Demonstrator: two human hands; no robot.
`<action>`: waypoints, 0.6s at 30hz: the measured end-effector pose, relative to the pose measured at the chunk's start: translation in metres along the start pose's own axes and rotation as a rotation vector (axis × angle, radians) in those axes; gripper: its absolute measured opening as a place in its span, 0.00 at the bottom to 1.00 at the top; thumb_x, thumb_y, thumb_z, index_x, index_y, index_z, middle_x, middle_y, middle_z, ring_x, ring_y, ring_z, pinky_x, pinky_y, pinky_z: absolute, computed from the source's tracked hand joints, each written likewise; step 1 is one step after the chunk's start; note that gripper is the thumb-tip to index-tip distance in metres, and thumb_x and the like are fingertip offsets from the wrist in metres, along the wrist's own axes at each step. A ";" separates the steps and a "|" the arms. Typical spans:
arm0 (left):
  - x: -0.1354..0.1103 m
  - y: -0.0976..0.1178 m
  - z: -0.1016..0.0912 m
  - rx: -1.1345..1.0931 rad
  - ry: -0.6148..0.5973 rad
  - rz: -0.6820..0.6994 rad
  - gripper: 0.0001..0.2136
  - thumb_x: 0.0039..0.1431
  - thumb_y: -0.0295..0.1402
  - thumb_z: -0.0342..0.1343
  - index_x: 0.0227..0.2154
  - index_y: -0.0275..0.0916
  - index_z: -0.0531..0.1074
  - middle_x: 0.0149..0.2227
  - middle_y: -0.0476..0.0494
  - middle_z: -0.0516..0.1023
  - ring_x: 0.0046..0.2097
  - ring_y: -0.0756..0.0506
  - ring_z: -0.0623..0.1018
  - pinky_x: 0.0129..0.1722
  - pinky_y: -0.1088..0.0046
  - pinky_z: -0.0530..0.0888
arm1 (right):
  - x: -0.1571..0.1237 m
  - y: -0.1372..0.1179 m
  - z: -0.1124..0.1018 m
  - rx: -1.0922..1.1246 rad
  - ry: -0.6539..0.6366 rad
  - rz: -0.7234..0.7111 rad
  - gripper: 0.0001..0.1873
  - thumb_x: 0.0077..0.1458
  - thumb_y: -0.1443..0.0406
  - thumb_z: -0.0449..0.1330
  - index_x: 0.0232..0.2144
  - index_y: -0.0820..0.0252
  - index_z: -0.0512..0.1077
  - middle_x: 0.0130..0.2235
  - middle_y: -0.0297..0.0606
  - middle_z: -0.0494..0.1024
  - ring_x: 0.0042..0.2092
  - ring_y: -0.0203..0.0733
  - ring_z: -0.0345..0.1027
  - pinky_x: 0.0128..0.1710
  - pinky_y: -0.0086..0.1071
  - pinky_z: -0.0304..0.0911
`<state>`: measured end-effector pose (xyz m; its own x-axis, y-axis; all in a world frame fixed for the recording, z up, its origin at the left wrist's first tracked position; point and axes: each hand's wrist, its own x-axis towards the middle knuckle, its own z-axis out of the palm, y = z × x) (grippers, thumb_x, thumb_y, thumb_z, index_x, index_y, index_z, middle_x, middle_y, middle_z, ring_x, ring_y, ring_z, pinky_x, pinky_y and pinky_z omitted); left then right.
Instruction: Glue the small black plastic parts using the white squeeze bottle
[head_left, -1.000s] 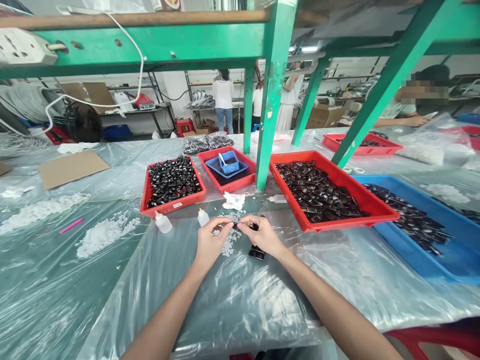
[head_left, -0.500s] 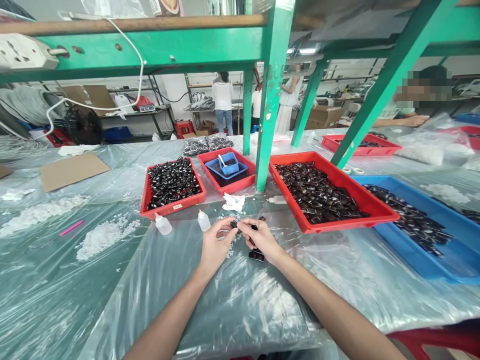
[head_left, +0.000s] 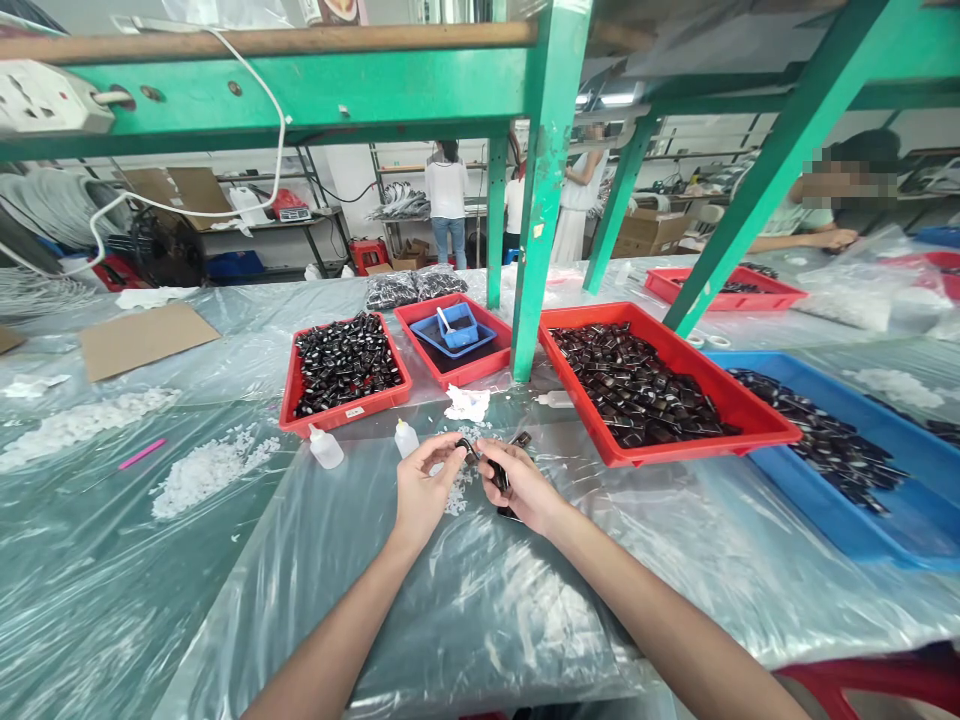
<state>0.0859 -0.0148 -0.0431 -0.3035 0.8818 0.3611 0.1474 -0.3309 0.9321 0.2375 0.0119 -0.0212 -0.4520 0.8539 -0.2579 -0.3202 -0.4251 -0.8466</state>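
A: Left hand (head_left: 424,490)?
B: Closed at the tips. Thumb and forefinger pinched on a small black part (head_left: 470,452), just above the plastic sheet (head_left: 465,600).
A: And the right hand (head_left: 525,487)?
B: At 3 o'clock of the left, fingertips meeting it on the same small black part. Curled in and gripping too, with a second black piece (head_left: 499,478) tucked under the fingers.
A: Anything loose close by?
B: A loose black piece (head_left: 522,438) on the sheet at 1 o'clock, just beside the right knuckles. White pellets (head_left: 455,496) scattered between the two hands.
A: Bottles?
B: Two, upright. Nearer squeeze bottle (head_left: 406,437) at 11 o'clock, near the left thumb. Farther squeeze bottle (head_left: 327,447) out at 10 o'clock.
A: Trays?
B: Small red tray (head_left: 289,385) of black parts at 11 o'clock, behind the bottles. Middle red tray (head_left: 469,372) at 12 o'clock, with a blue dish (head_left: 459,340) inside. Large red tray (head_left: 705,447) at 2 o'clock, heaped with black parts. Blue tray (head_left: 900,525) at 3 o'clock, just beside the large red one.
A: Between the middle and large trays?
B: A green post (head_left: 536,260), upright.
A: Far left?
B: A pellet pile (head_left: 202,470) at 9 o'clock, well apart from the hands.
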 end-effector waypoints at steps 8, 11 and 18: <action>-0.005 0.014 0.001 0.140 -0.153 0.085 0.11 0.59 0.36 0.62 0.44 0.41 0.80 0.40 0.43 0.83 0.43 0.44 0.80 0.46 0.67 0.75 | 0.004 0.005 0.000 0.151 -0.056 0.209 0.19 0.63 0.50 0.56 0.35 0.60 0.71 0.24 0.32 0.73 0.23 0.36 0.69 0.14 0.25 0.53; -0.005 0.015 0.000 0.232 -0.151 0.197 0.11 0.61 0.36 0.60 0.45 0.42 0.79 0.46 0.42 0.81 0.50 0.42 0.78 0.52 0.64 0.73 | 0.004 0.004 -0.001 0.143 -0.054 0.160 0.16 0.57 0.53 0.65 0.31 0.60 0.71 0.24 0.29 0.71 0.22 0.32 0.66 0.15 0.23 0.51; 0.003 0.003 -0.009 0.362 -0.133 0.214 0.06 0.65 0.33 0.55 0.38 0.41 0.77 0.40 0.45 0.82 0.44 0.44 0.78 0.45 0.67 0.72 | 0.012 -0.023 -0.034 -0.430 0.146 -0.322 0.20 0.51 0.48 0.66 0.28 0.57 0.68 0.23 0.27 0.67 0.19 0.32 0.57 0.18 0.27 0.48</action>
<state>0.0769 -0.0161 -0.0388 -0.1100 0.8493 0.5163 0.5211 -0.3931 0.7576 0.2681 0.0420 -0.0209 -0.2572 0.9663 0.0097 -0.0405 -0.0007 -0.9992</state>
